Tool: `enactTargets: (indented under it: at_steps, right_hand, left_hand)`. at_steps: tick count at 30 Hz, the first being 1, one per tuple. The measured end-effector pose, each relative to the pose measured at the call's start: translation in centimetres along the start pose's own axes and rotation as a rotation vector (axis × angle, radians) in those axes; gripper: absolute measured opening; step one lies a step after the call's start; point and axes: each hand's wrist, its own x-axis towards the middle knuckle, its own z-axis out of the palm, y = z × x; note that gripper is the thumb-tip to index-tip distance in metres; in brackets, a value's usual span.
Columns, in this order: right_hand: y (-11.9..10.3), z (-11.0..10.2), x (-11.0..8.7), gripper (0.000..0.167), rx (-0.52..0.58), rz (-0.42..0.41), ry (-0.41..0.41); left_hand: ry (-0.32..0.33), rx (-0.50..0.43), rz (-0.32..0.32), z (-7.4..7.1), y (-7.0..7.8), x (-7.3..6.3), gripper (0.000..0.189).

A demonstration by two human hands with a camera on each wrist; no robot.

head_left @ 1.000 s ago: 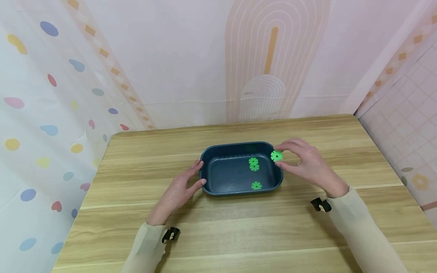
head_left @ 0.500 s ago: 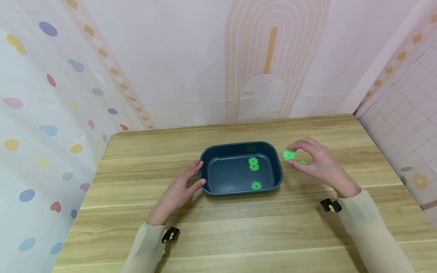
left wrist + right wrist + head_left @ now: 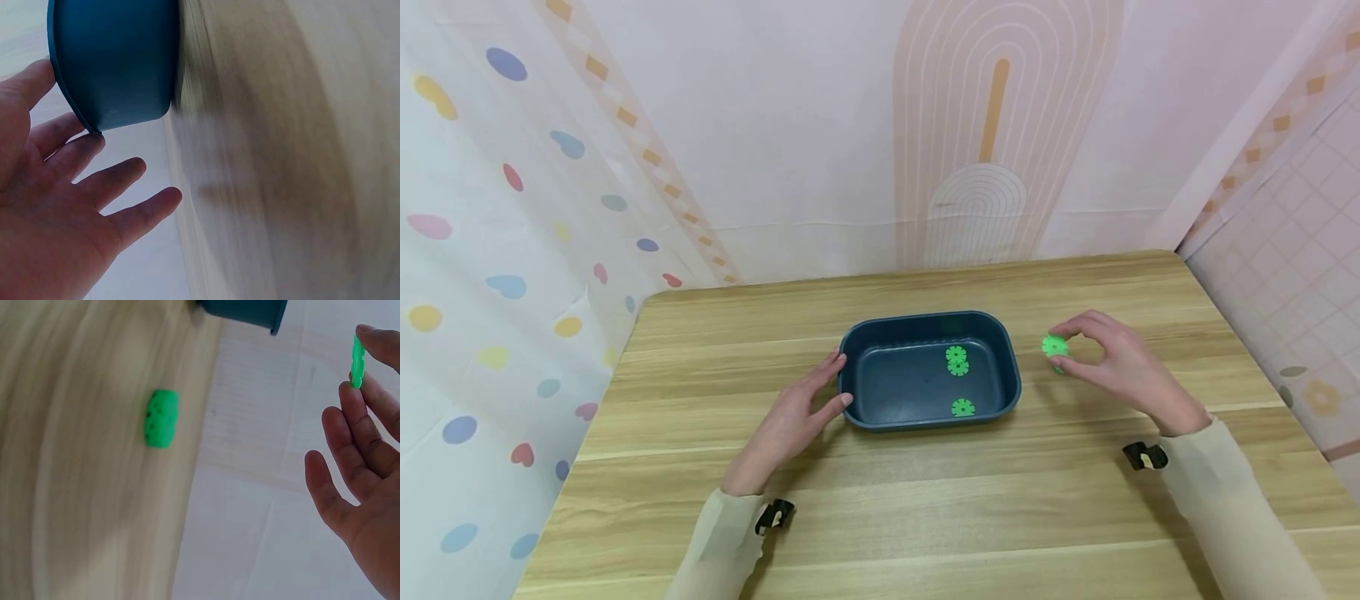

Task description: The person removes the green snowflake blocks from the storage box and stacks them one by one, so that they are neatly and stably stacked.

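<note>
My right hand (image 3: 1116,358) pinches a green notched plastic disc (image 3: 1054,345) between thumb and fingers, above the table right of the blue tub. In the right wrist view this disc (image 3: 357,361) appears edge-on. Below it on the table stands a small stack of green discs (image 3: 162,419); the held disc and thumb mostly hide it in the head view. My left hand (image 3: 790,421) rests against the left end of the dark blue tub (image 3: 895,425), straight fingers and thumb touching its rim. Green discs (image 3: 963,407) lie inside, toward the tub's right side.
The wooden table (image 3: 880,517) extends around the tub on all sides. A patterned curtain (image 3: 805,150) hangs behind its back edge. Dark clips (image 3: 1146,456) sit at both wrists.
The right hand has moved from over the tub's right rim out to the right, still holding a green disc. The left hand and the tub stay in place.
</note>
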Motion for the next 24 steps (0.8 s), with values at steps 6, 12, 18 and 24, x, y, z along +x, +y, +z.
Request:
enactTargets:
  at_steps: [6,12,18,24]
  right_hand:
    - [0.6,-0.1,-0.4,0.033,-0.002,0.031,-0.02]
    - [1.4,-0.1,-0.7,0.035,-0.033,0.027,-0.036]
    - [2.2,0.0,-0.8,0.03,-0.036,0.051,-0.08]
    - [2.8,0.0,-0.9,0.029,-0.034,0.09,-0.134]
  left_hand:
    - [0.0,0.003,0.002,0.0,0.0,0.0,0.062]
    - [0.004,0.007,0.005,0.1,-0.1,0.0,0.063]
    - [0.002,0.005,0.005,0.0,-0.1,0.0,0.062]
    - [0.001,0.007,0.009,0.0,-0.1,0.0,0.063]
